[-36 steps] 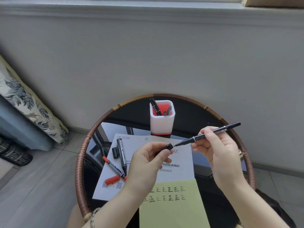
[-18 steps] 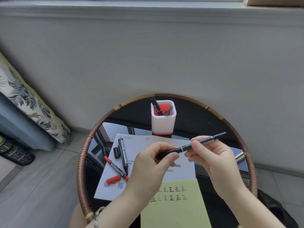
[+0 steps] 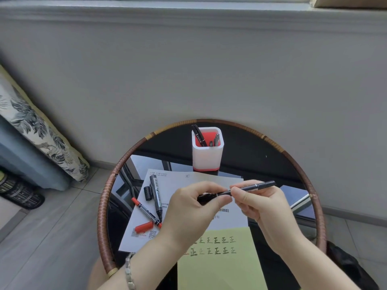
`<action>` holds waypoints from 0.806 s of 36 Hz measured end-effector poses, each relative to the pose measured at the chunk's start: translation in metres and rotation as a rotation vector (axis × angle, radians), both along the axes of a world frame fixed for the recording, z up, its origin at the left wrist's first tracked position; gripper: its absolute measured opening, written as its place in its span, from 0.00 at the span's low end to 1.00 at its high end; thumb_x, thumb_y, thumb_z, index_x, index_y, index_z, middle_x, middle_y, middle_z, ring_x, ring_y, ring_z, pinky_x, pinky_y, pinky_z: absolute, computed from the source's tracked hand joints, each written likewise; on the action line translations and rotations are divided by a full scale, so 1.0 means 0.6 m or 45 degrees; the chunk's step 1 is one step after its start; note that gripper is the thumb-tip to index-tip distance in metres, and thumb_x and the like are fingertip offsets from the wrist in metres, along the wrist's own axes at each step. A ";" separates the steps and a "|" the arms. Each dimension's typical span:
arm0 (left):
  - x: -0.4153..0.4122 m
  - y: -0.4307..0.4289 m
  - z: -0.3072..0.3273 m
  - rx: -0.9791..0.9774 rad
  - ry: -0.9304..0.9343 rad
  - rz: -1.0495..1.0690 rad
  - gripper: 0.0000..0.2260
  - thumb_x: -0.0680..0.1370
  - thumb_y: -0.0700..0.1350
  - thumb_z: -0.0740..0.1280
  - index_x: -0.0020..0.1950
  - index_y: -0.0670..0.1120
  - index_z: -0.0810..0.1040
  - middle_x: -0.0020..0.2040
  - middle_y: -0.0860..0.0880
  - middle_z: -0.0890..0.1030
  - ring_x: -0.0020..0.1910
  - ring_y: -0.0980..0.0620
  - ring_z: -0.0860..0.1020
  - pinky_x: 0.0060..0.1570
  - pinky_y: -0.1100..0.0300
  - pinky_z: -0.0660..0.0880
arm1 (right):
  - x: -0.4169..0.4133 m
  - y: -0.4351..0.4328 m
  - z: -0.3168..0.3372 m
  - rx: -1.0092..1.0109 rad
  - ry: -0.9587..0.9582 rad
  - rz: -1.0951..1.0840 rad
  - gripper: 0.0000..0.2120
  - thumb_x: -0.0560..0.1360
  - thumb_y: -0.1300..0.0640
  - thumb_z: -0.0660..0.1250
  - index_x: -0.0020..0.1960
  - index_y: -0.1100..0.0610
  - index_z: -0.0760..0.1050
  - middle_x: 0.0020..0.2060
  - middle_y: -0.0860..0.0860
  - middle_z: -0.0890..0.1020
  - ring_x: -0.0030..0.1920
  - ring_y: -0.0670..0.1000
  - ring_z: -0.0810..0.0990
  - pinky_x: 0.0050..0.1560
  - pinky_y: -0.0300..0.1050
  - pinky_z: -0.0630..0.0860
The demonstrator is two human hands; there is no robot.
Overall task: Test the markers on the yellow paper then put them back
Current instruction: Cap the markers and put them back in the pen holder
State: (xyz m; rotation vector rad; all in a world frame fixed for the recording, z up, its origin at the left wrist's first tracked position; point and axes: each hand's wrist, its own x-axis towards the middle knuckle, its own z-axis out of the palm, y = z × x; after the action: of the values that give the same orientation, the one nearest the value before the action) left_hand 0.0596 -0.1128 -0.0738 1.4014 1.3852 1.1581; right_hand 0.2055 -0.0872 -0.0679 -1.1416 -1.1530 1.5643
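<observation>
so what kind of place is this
Probably a home, maybe a balcony or window nook: a rattan-rimmed glass table under a window ledge, a leaf-print cushion and slippers on tiled floor.

Glossy glass table (image 3: pixel 251 147), woven rim (image 3: pixel 103 197)

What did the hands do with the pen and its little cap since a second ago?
The left hand pushed the cap onto the black marker held by the right hand; both hands now grip it. The markers lying on the white paper and the pen holder stayed put.
</observation>
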 end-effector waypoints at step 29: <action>-0.127 0.000 -0.085 -0.309 0.561 0.459 0.11 0.78 0.41 0.63 0.59 0.48 0.75 0.55 0.54 0.77 0.51 0.58 0.74 0.39 0.73 0.66 | -0.091 0.176 -0.018 1.201 -0.940 -0.263 0.13 0.76 0.63 0.63 0.59 0.62 0.70 0.37 0.55 0.79 0.37 0.53 0.77 0.39 0.43 0.75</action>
State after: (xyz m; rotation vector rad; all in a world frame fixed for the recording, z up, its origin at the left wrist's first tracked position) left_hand -0.0165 -0.1130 -0.1247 1.3105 2.0824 0.8829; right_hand 0.1507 0.0187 -0.0789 -1.1035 -1.8778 0.2701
